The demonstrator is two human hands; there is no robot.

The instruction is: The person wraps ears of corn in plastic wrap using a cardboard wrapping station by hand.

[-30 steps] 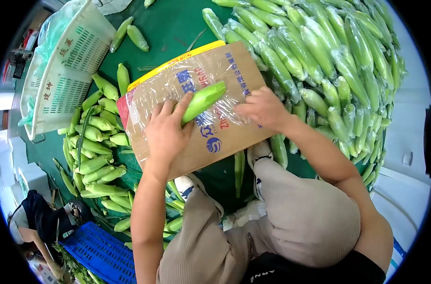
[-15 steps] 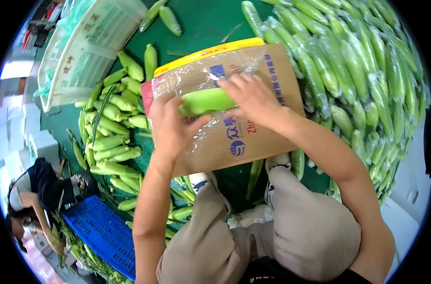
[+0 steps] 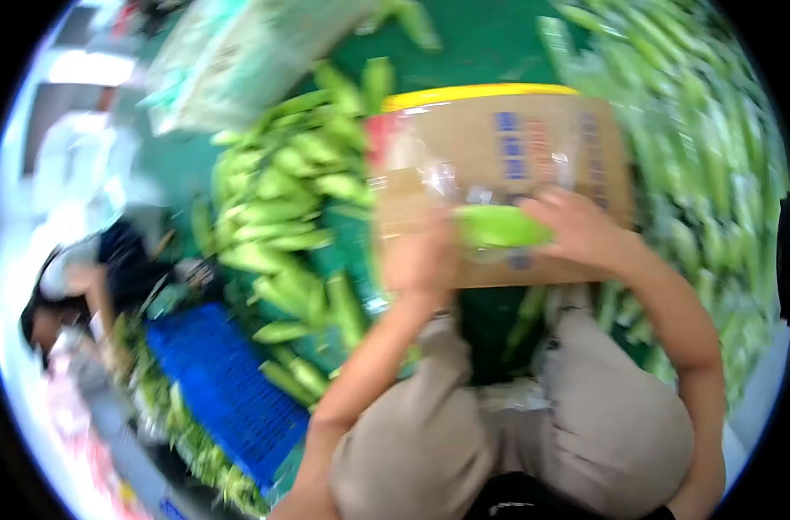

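A green ear of corn in its husk [image 3: 502,227] lies across the cardboard box [image 3: 464,143], with clear plastic film under and around it. My left hand [image 3: 421,251] is at its left end, badly smeared by motion, so its fingers cannot be made out. At the right end, the fingers of my right hand [image 3: 570,227] are pressed together on the corn. Along the far edge of the cardboard runs a yellow strip [image 3: 482,94].
Unwrapped corn [image 3: 282,195] is piled left of the box, film-wrapped corn [image 3: 707,173] to the right. A whitish crate [image 3: 248,61] stands at the upper left. A blue crate [image 3: 226,381] lies lower left, near another person [image 3: 87,282].
The view has swung, so the box appears farther right and lower. Both hands have moved toward my body with the corn, which now lies level. My right hand has shifted to its right end.
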